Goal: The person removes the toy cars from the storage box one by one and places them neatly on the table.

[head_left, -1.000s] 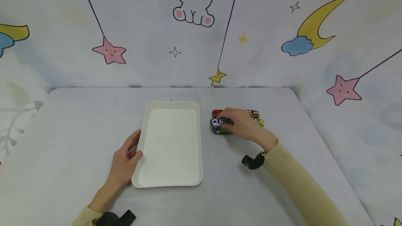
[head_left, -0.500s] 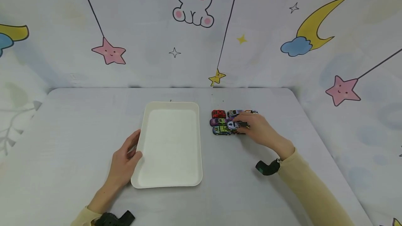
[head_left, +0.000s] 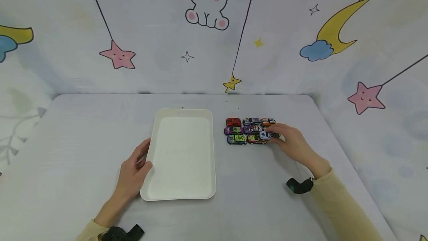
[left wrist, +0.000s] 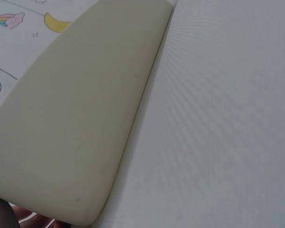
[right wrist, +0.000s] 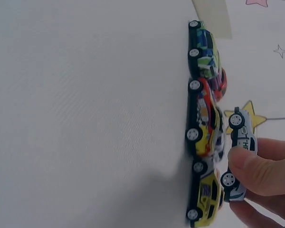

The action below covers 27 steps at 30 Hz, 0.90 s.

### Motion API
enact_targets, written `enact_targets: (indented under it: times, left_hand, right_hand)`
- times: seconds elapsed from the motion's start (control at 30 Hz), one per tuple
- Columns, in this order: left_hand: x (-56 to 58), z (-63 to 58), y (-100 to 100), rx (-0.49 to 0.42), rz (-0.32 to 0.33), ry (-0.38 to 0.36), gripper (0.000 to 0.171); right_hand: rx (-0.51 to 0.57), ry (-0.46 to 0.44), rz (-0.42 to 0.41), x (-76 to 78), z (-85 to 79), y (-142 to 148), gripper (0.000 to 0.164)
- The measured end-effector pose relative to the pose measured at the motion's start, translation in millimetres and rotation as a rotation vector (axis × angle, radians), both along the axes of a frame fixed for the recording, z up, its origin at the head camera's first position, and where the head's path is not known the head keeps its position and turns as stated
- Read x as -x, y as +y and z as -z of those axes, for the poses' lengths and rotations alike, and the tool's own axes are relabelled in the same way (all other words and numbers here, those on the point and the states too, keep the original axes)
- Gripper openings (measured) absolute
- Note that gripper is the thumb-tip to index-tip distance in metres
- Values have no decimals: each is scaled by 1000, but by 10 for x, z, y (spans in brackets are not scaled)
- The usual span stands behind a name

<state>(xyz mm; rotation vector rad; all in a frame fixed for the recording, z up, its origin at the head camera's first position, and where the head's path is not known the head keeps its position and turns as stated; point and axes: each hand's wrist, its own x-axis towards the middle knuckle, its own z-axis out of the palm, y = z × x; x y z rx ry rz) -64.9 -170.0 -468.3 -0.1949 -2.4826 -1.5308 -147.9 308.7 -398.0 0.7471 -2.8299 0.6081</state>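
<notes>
My right hand (head_left: 294, 144) pinches a white toy car (right wrist: 243, 142) between thumb and fingers. It holds the car just above the right part of a block of several toy cars. Among these are a red car (head_left: 233, 122), a purple-and-green car (head_left: 233, 131) and a green-and-blue car (right wrist: 204, 50). A red-and-yellow car (right wrist: 203, 118) and a yellow car (right wrist: 206, 197) stand in line with the green-and-blue one. My left hand (head_left: 132, 172) grips the left edge of a shallow white tray (head_left: 180, 192), with the thumb at the rim; some of its fingers are hidden.
The tray, holding nothing, lies left of the cars on a white-covered table (head_left: 244, 203). Behind the table rises a cloth backdrop (head_left: 160, 21) printed with stars, moons and a rabbit.
My right hand has carried the white car rightward over the block, from its left end to its right, uncovering the cars on the left. My left hand and the tray stay put.
</notes>
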Motion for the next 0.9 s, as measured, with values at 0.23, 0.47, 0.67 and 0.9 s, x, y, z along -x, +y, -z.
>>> enact_targets:
  times: [0.23,0.47,0.67,0.9]
  left_hand:
    - [-14,-3,6,-1,5,6,64]
    - [-2,-1,15,-5,0,10,66]
    - [14,19,5,-16,13,22,65]
    - [6,15,-17,-9,28,16,63]
  right_hand:
    - [-28,14,37,-43,66,238,41]
    - [-37,18,32,-60,162,287,38]
    - [-40,61,15,-57,246,269,38]
    - [-16,173,34,-98,206,248,39]
